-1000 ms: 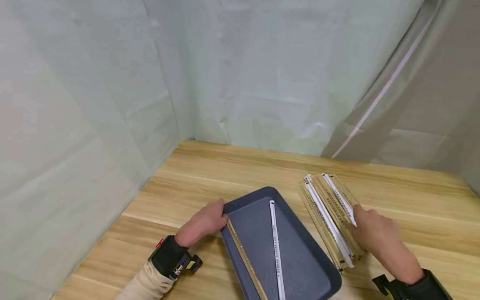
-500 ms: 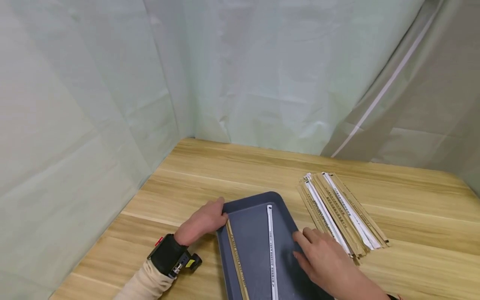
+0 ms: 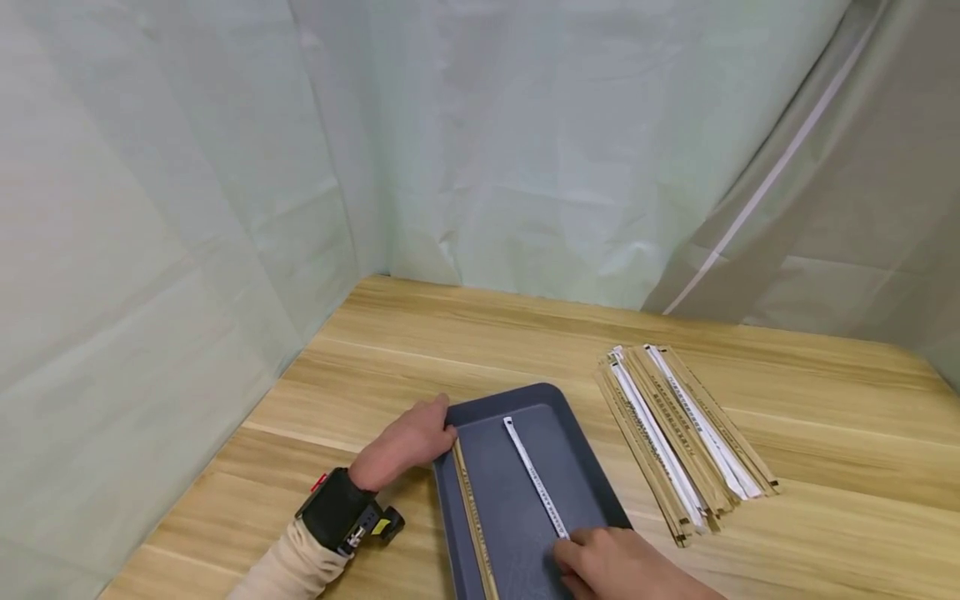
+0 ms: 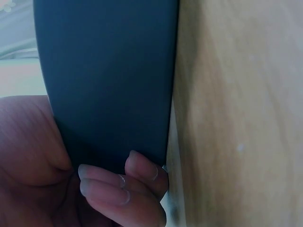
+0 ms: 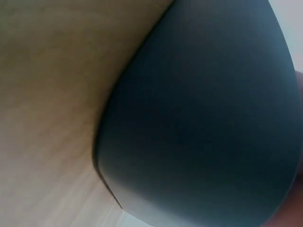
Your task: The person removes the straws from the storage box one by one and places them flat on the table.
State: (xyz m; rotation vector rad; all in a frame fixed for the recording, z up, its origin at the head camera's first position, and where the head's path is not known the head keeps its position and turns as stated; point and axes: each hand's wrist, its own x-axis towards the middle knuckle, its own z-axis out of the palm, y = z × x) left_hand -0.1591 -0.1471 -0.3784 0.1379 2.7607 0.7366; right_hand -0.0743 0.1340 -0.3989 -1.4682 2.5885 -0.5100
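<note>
A dark grey tray [image 3: 517, 567] lies on the table, its near end out of the head view. My left hand [image 3: 408, 442] grips its far left corner; the left wrist view shows curled fingers [image 4: 123, 194] against the tray's outer wall [image 4: 109, 85]. Inside, a slim brown printed packet [image 3: 474, 525] lies along the left wall. A slim white printed packet [image 3: 534, 475] slants across the tray's middle. My right hand [image 3: 622, 567] reaches over the tray's right rim and pinches the white packet's near end, which the fingers hide. Only a sliver of that hand shows in the right wrist view.
A fanned stack of brown and white slim packets [image 3: 682, 433] lies on the wooden table [image 3: 420, 350] right of the tray. Pale sheeting [image 3: 510, 167] hangs behind the table and along its left side.
My right hand has moved from the packet stack leftward into the tray. The white packet there has swung aslant, its far end shifting left. The tray has turned slightly; my left hand keeps hold.
</note>
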